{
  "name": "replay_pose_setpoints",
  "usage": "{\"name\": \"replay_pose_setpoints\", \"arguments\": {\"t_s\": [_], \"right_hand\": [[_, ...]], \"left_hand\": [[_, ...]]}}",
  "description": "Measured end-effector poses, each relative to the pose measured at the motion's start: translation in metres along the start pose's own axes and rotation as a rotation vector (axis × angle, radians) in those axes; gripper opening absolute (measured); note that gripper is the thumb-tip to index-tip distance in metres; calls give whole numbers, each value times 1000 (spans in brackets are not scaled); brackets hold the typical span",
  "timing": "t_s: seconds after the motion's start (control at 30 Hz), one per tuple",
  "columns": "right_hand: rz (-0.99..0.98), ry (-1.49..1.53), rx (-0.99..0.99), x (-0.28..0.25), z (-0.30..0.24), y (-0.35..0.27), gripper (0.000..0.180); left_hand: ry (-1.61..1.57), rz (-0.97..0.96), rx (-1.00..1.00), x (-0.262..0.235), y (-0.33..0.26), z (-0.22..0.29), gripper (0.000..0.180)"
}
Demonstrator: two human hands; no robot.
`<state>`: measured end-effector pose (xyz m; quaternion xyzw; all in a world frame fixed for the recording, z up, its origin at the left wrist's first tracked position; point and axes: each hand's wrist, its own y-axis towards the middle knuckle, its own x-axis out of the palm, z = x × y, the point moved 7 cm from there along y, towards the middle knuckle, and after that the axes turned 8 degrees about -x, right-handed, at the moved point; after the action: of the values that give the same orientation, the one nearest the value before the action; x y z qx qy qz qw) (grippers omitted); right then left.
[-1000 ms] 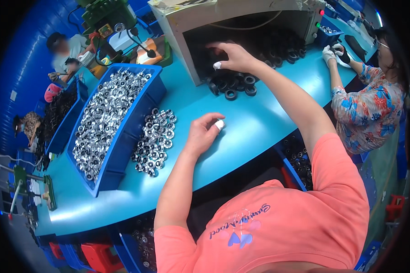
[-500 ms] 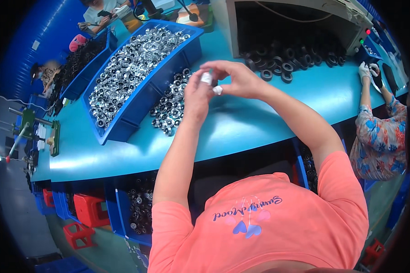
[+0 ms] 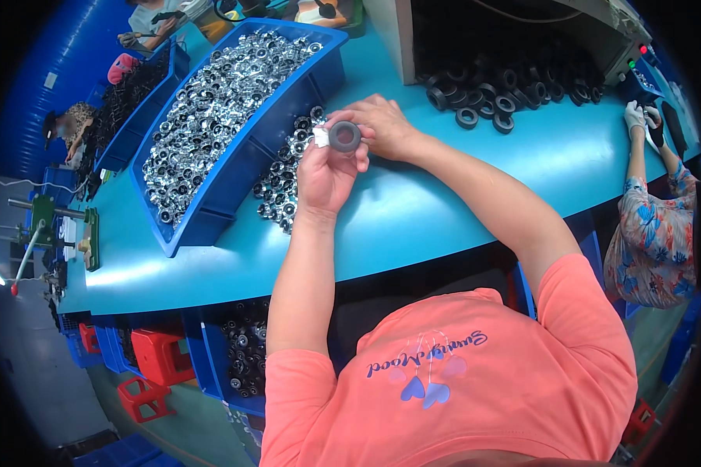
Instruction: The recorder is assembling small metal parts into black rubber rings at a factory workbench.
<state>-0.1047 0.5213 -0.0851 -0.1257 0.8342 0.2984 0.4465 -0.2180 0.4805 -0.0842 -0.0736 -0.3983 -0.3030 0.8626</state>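
Observation:
My left hand (image 3: 325, 183) is closed on a dark rubber ring (image 3: 345, 136) with a round hole, its flat face turned up toward me. White tape wraps a digit beside the ring. Close against the ring's far right side is my right hand (image 3: 388, 128), its fingers bent and held together. Their tips are hidden behind the ring and left hand, so what they grip does not show. Left of both hands, a loose heap of shiny metal parts (image 3: 276, 191) with dark centres lies on the blue-green table (image 3: 428, 202).
A long blue bin (image 3: 234, 187) full of similar metal parts stands behind the heap. Many black rings (image 3: 503, 105) lie before a pale box-shaped machine (image 3: 389, 35). A gloved co-worker (image 3: 650, 233) sits at right. A green hand press (image 3: 43, 222) stands far left, with red stools (image 3: 160, 358) below.
My hands have turned and shifted slightly left and down, bringing the black ring into plain sight in my left hand. My right hand has drawn in behind it. The view has shifted a little.

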Motion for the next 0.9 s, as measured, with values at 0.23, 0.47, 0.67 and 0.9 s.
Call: {"name": "replay_pose_setpoints", "arguments": {"t_s": [0.23,0.47,0.67,0.9], "right_hand": [[91,123,-51,-3,6,-5,39],[67,263,-218,-14,-8,-10,33],[36,341,-278,-15,-15,-14,36],[27,339,-234,-16,-17,-14,35]], "left_hand": [[-18,-9,-16,1,1,-1,45],[-38,14,20,-4,-1,1,41],[-85,12,43,-4,-4,2,38],[-19,28,39,-6,-5,3,44]]}}
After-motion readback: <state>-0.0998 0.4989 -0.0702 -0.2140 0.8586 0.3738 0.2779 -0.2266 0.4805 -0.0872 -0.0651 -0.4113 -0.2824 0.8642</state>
